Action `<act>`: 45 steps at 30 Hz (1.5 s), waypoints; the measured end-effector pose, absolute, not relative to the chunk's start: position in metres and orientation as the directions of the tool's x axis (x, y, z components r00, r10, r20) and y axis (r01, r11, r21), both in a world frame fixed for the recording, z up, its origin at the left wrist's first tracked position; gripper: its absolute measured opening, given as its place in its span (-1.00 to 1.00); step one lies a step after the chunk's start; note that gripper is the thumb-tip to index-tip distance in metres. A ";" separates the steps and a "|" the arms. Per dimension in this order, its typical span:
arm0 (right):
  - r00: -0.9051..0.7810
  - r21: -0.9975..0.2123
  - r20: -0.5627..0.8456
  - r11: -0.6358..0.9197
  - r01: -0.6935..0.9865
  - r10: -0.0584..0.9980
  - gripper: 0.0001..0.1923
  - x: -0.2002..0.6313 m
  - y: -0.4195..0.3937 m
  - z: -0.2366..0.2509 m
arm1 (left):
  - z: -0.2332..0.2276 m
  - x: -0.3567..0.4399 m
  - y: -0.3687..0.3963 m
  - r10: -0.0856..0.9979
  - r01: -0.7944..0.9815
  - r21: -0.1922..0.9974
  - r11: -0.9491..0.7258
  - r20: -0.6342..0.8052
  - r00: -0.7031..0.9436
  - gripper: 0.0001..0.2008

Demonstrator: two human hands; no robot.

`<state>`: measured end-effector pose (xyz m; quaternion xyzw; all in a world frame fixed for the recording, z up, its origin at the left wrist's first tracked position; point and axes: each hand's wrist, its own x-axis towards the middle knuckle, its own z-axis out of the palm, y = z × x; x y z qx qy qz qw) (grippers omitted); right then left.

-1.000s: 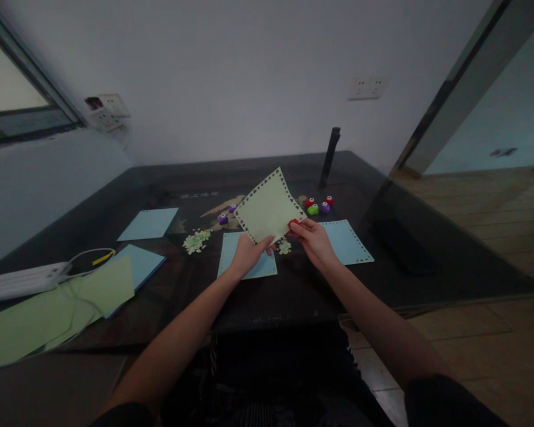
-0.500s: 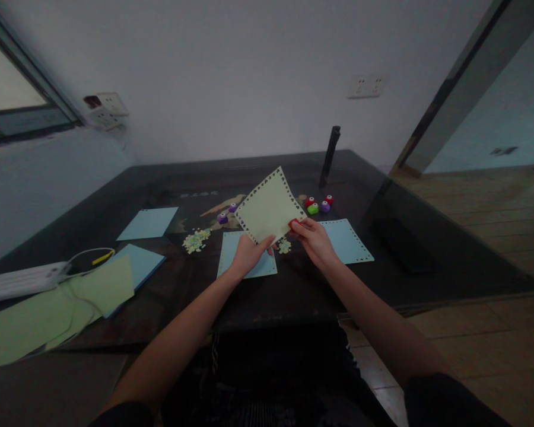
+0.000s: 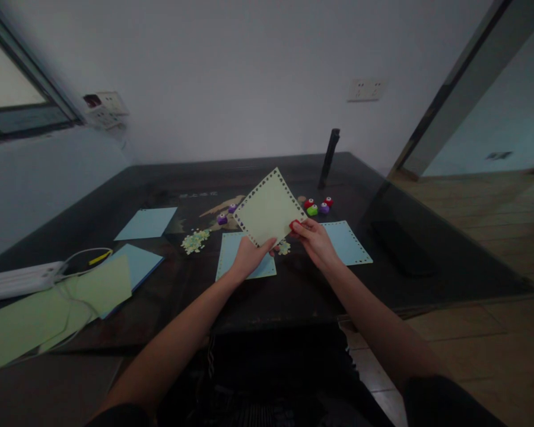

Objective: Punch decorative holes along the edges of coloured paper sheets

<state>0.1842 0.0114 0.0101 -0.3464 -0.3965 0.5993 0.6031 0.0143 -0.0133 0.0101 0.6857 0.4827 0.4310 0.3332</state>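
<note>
A pale yellow-green sheet of paper (image 3: 270, 207) is held up cornerwise over the table, with small shapes punched along its edges. My left hand (image 3: 250, 256) pinches its lower corner, thumb on top. My right hand (image 3: 314, 238) grips a small red craft punch (image 3: 296, 225) at the sheet's right edge. Under my left hand lies a blue sheet (image 3: 226, 252) with a punched border. Another punched blue sheet (image 3: 346, 243) is to the right of my right hand. Punched-out bits (image 3: 283, 247) lie between my hands, partly hidden by the sheet.
More punches, red, green and purple (image 3: 324, 208), stand behind my right hand, and two purple ones (image 3: 222, 219) to the left. A heap of paper bits (image 3: 196, 241), blue paper (image 3: 146, 223), yellow-green sheets (image 3: 102, 287), a white power strip (image 3: 22, 280) and a dark flat object (image 3: 403, 248) are also on the table (image 3: 267, 308).
The raised sheet has tilted very slightly, its top corner a little further left. Both hands keep their hold, and the whole view has shifted slightly.
</note>
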 end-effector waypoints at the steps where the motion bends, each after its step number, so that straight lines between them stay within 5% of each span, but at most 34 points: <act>1: -0.035 -0.895 0.065 0.043 -0.444 0.997 -0.72 0.184 0.012 0.010 | 0.009 0.014 -0.013 0.949 0.366 0.877 -0.311 0.267 0.165 -0.81; 45: -0.025 -0.889 0.057 0.040 -0.456 0.998 -0.72 0.184 0.010 0.011 | 0.006 0.013 -0.012 0.941 0.385 0.861 -0.333 0.279 0.191 -0.71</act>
